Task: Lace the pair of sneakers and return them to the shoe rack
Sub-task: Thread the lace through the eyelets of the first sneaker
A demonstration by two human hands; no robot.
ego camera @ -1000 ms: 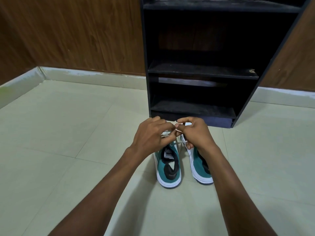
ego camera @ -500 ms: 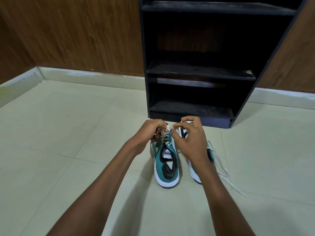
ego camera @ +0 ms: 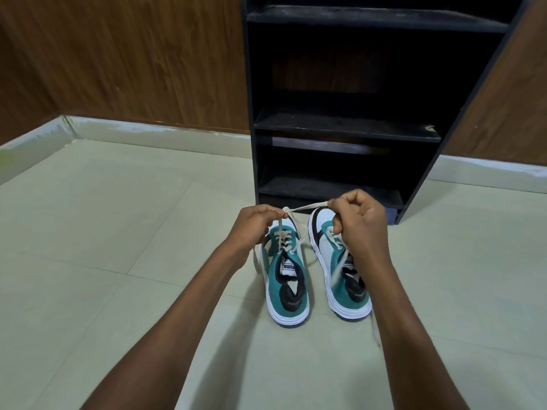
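Tiled floor (ego camera: 118, 232): left hand (ego camera: 251, 224), right hand (ego camera: 359, 223) fingers pinching lace (ego camera: 307, 207) taut.

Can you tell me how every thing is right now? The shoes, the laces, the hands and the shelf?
Left shoe: on the floor, laced, bow not tied.
Right shoe: on the floor, lace loose.
Lace: pulled tight between both hands.
Left hand: pinching the lace.
Right hand: gripping the lace.
Rack: upright, no shoes on the shelves in view.
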